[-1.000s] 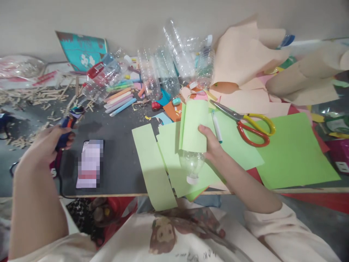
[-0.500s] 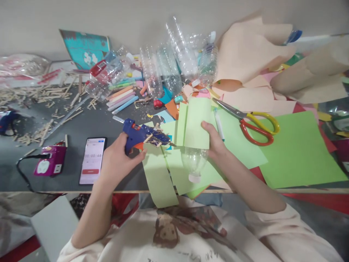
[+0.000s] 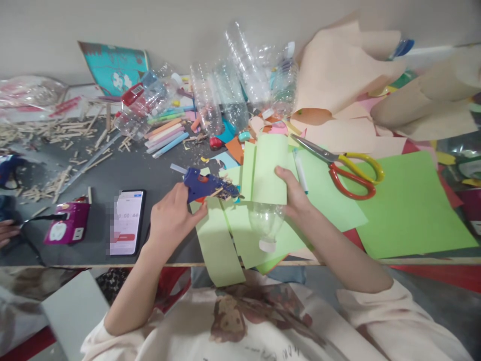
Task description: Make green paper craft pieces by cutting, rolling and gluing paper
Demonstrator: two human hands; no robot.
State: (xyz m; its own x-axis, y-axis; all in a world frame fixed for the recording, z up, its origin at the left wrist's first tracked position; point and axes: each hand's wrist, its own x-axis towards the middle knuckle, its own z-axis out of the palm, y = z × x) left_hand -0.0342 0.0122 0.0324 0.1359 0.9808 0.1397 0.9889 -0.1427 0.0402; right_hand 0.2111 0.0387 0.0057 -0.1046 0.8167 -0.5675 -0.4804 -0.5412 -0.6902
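Bottle (image 3: 270, 220): one, clear, in green paper sleeve (image 3: 272, 168) hiding most of its interior; above sheets (image 3: 246, 243) on tabletop (image 3: 150, 173); cap toward wearer, long axis running away. Right hand (image 3: 295, 195): grip closed round sleeved bottle. Left hand (image 3: 171, 215): grip wrapped on glue gun (image 3: 203, 184), nozzle rightward, beside sleeve.
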